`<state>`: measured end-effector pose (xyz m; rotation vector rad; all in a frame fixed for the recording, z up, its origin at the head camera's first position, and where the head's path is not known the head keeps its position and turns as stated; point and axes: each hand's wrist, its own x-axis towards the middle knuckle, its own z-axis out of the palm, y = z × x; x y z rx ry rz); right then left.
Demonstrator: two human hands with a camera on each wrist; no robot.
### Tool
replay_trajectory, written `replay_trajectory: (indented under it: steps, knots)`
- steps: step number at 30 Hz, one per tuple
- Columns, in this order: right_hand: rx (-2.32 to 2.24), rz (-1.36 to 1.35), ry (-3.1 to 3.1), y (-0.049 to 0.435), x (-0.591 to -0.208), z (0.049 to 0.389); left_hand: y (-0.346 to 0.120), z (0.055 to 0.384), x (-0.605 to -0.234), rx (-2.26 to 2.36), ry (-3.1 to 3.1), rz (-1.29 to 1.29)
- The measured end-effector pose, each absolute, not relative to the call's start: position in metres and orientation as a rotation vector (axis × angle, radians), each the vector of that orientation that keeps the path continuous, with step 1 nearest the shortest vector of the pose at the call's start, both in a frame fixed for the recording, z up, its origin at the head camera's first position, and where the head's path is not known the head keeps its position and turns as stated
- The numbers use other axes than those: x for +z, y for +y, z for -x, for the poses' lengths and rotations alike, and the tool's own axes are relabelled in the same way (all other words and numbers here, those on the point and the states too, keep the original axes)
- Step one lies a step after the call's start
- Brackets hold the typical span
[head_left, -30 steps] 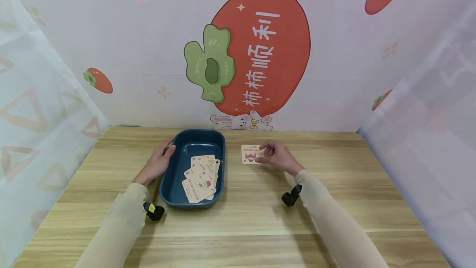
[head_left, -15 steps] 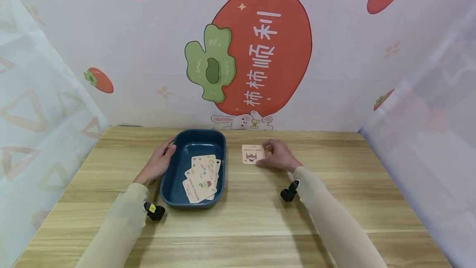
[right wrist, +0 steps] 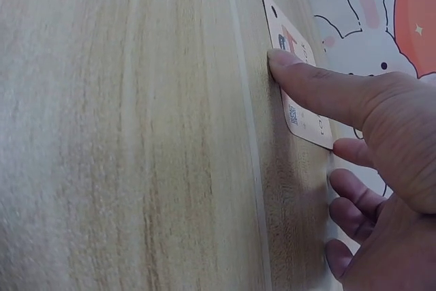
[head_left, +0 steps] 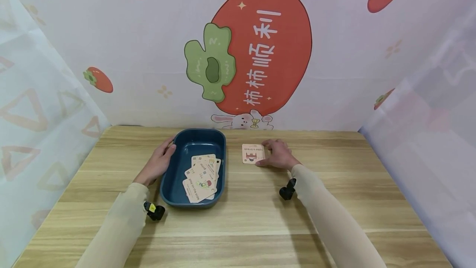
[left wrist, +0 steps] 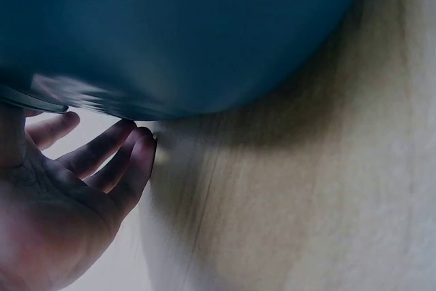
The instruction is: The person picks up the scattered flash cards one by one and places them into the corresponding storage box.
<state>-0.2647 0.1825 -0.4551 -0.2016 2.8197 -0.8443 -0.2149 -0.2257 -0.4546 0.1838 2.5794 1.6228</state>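
Note:
My left hand [head_left: 158, 163] holds the left side of a blue tray [head_left: 169, 185], its thumb at the rim. In the left wrist view the fingers [left wrist: 139, 161] lie against the tray's outer wall. My right hand [head_left: 279, 155] grips a small pink card [head_left: 250, 154] printed "take a break" by its edges, thumb at the near edge and fingers at the far one. The right wrist view shows the thumb [right wrist: 289, 66] on the card's edge and a shadow under it. Part of the card is hidden behind the hand.
Several printed cards [head_left: 201, 181] lie fanned and overlapping inside the tray. The tray and the single card are near the back of the wooden table [head_left: 238, 226], before a printed wall cloth [head_left: 148, 53]. A dark wrist camera [head_left: 287, 190] hangs beside the right sleeve.
The right hand's thumb and fingers have come down from just over the card to its edges. The left hand and the tray stay in place.

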Motion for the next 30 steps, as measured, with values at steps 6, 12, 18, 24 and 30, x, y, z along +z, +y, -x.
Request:
replay_trajectory:
  steps: [6, 12, 18, 24, 30]
  knots:
    - [-0.818, 0.217, 2.824, 0.1827, -0.4551, 0.2664, -0.2254, 0.2143, -0.4534, 1.621, 2.581, -0.184]
    - [-0.851, 0.181, 2.810, 0.1825, -0.4560, 0.2669, -0.2243, 0.2141, -0.4526, 1.627, 2.574, -0.184]
    - [-0.865, 0.161, 2.816, 0.1833, -0.4561, 0.2664, -0.2255, 0.2156, -0.4556, 1.602, 2.587, -0.159]
    - [-0.919, 0.138, 2.790, 0.1827, -0.4538, 0.2641, -0.2253, 0.2154, -0.4562, 1.596, 2.592, -0.170]
    - [-1.006, 0.141, 2.774, 0.1844, -0.4518, 0.2615, -0.2254, 0.2153, -0.4546, 1.598, 2.592, -0.171]
